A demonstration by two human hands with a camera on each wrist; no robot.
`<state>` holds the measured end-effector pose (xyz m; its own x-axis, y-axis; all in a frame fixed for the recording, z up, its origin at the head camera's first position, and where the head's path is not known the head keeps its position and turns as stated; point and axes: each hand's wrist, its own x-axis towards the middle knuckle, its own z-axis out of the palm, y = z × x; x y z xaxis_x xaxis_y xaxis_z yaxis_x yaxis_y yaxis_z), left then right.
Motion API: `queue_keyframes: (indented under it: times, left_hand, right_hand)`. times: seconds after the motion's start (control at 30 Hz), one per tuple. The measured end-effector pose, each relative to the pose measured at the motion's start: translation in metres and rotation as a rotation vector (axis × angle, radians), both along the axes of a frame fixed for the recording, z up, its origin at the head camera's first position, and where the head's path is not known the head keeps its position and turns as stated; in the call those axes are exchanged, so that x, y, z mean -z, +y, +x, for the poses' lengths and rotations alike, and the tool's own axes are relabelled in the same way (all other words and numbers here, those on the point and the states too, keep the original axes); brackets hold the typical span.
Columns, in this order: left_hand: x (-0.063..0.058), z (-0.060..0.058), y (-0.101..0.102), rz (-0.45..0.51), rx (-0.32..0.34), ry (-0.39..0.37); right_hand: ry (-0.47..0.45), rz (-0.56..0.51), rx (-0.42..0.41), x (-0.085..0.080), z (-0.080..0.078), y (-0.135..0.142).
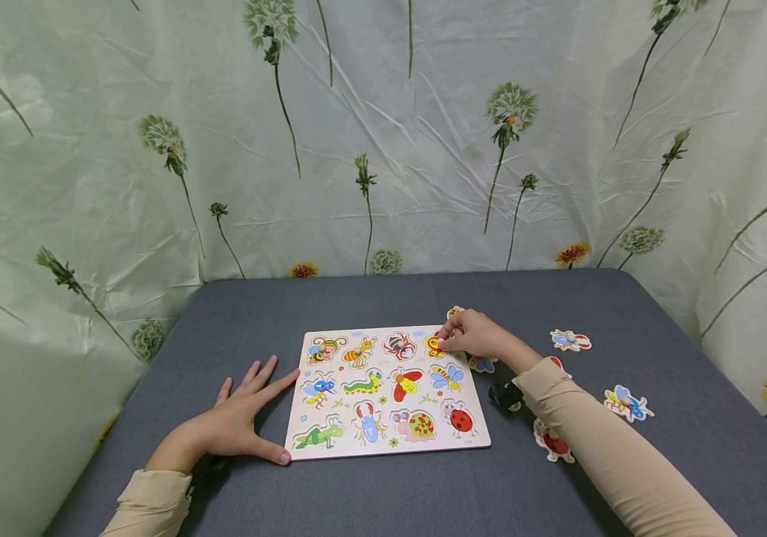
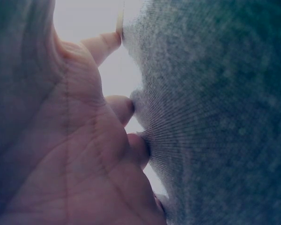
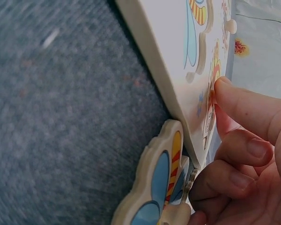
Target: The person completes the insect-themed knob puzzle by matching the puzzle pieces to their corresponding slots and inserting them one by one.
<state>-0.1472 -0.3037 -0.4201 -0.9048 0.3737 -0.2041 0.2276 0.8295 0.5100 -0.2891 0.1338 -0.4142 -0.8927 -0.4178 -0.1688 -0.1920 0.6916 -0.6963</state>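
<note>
A pale wooden peg puzzle board [image 1: 383,403] with coloured insect pictures lies on the table. My right hand [image 1: 474,335] is over its top right corner, thumb and forefinger pinching at the red and yellow butterfly piece [image 1: 433,344]; its knob is hidden by the fingers. In the right wrist view the thumb [image 3: 243,103] comes down close on the butterfly, the other fingers curled. My left hand [image 1: 239,425] lies with fingers spread, thumb and forefinger touching the board's left edge. The bee piece [image 1: 323,350] and spider piece [image 1: 399,346] sit in the top row.
Loose pieces lie right of the board: a blue-winged insect [image 1: 483,364] against its edge, a ladybug [image 1: 554,441] partly under the right sleeve, and two winged insects [image 1: 570,341] farther right. Another piece [image 1: 454,312] shows behind the right hand. A flower-printed curtain [image 1: 383,149] hangs behind the table.
</note>
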Motion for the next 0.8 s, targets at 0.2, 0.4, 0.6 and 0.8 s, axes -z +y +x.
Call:
queue_keyframes:
  times: [0.2,0.4,0.6,0.8]
  left_hand:
    - [0.001,0.001,-0.001,0.000,0.003,0.004]
    - [0.003,0.003,-0.005,0.015,-0.005,-0.023]
    - [0.004,0.001,-0.003,0.019,0.003,-0.016]
    - [0.003,-0.001,-0.002,0.012,0.002,-0.009]
  right_hand:
    - [-0.004,-0.012,0.007,-0.001,0.002,-0.001]
    - [-0.028,-0.020,-0.006,-0.001,0.003,-0.002]
    - [-0.018,-0.003,-0.026,-0.007,0.005,0.011]
    - [-0.019,-0.041,0.016,-0.015,0.007,0.035]
